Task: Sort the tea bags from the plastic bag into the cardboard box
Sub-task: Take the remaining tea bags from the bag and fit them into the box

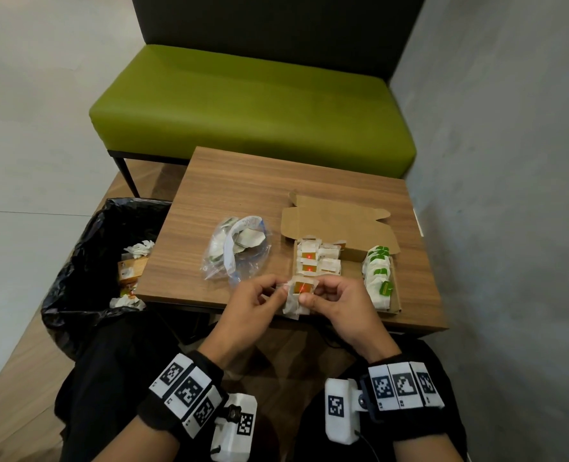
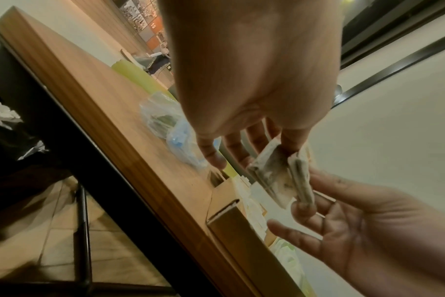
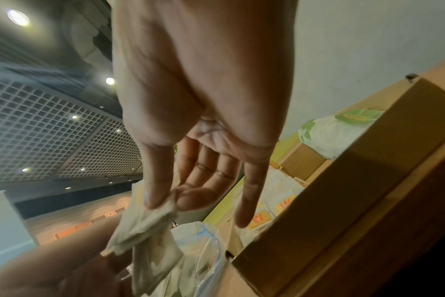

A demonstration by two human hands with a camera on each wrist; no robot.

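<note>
Just above the table's near edge, both hands hold a small bunch of white tea bags [image 1: 297, 296] with an orange tag on top. My left hand [image 1: 281, 290] pinches its left side and my right hand [image 1: 304, 296] pinches its right side. In the left wrist view, my left hand [image 2: 267, 152] grips the top of the tea bags [image 2: 277, 178]. In the right wrist view, my right hand [image 3: 172, 201] pinches the tea bags [image 3: 145, 227] between thumb and forefinger. The clear plastic bag [image 1: 236, 251] lies left of the open cardboard box [image 1: 339, 225]. The box holds an orange-tagged row [image 1: 309, 261] and a green-tagged row [image 1: 379, 275].
The small wooden table [image 1: 226, 181] stands before a green bench [image 1: 249, 105]. A bin with a black liner [image 1: 86, 255] and some rubbish stands at the table's left. A grey wall runs along the right. My lap is below the table's near edge.
</note>
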